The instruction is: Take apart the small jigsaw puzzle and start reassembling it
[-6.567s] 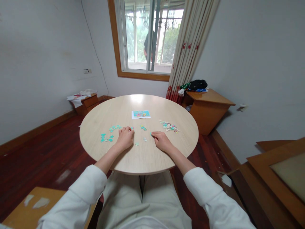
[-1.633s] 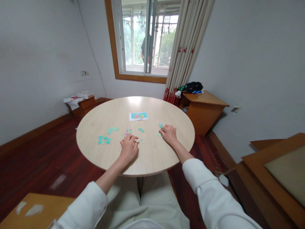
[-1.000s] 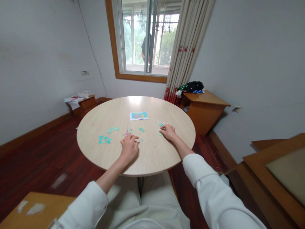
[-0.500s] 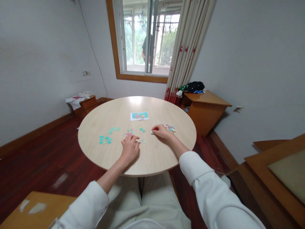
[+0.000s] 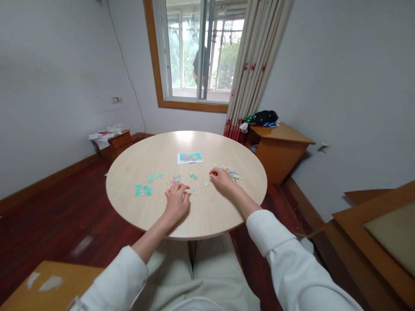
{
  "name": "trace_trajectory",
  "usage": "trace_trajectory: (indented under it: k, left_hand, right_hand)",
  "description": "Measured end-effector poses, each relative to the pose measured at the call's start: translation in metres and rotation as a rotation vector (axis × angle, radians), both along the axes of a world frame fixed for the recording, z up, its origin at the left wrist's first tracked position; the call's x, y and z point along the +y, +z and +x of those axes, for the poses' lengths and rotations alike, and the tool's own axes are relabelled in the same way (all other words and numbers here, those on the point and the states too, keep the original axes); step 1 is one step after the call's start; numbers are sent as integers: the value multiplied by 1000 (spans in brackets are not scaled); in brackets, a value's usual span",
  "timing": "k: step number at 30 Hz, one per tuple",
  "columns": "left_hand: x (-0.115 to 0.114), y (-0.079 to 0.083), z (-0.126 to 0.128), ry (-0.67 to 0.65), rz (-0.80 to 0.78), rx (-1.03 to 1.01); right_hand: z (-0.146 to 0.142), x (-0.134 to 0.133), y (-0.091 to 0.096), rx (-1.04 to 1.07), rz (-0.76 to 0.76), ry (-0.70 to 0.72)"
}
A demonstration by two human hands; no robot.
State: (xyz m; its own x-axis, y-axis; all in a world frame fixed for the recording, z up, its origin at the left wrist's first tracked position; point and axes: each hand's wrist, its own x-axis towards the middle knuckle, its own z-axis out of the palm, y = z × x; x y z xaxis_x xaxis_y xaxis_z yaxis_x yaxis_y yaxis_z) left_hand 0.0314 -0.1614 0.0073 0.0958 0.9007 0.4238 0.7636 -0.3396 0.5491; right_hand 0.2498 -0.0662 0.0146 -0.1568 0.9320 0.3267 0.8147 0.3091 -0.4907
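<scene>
My left hand [image 5: 177, 202] rests on the round table with fingers spread and bent, holding nothing I can see. Just beyond its fingertips lies a small cluster of pink and yellow puzzle pieces [image 5: 176, 179]. My right hand [image 5: 221, 178] hovers by the left side of a mixed pile of puzzle pieces [image 5: 234, 175], partly covering it. Its thumb and fingertips are curled and slightly apart, with no piece visible between them. Between the hands lie a pale puzzle piece [image 5: 206, 184], another light piece [image 5: 195, 191] and a small teal-and-yellow group [image 5: 193, 176].
Teal pieces [image 5: 143, 190] and a curved row of pieces [image 5: 154, 176] lie on the left of the table [image 5: 129, 164]. A picture card [image 5: 189, 157] lies farther back. A wooden desk [image 5: 282, 138] with cloths stands behind right. Beyond the window is a person [image 5: 201, 67].
My right hand has let go of the pale piece, which stays on the table, and has shifted slightly right toward the pile. My left hand has not moved.
</scene>
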Motion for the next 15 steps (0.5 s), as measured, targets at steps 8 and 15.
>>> trace_trajectory:
  k: [8, 15]
  left_hand:
    - [0, -1, 0, -13, 13, -5]
    - [0, -2, 0, -20, 25, -21]
  right_hand:
    - [35, -20, -30, -32, 183, -7]
    - [34, -34, -35, 11, 228, 107]
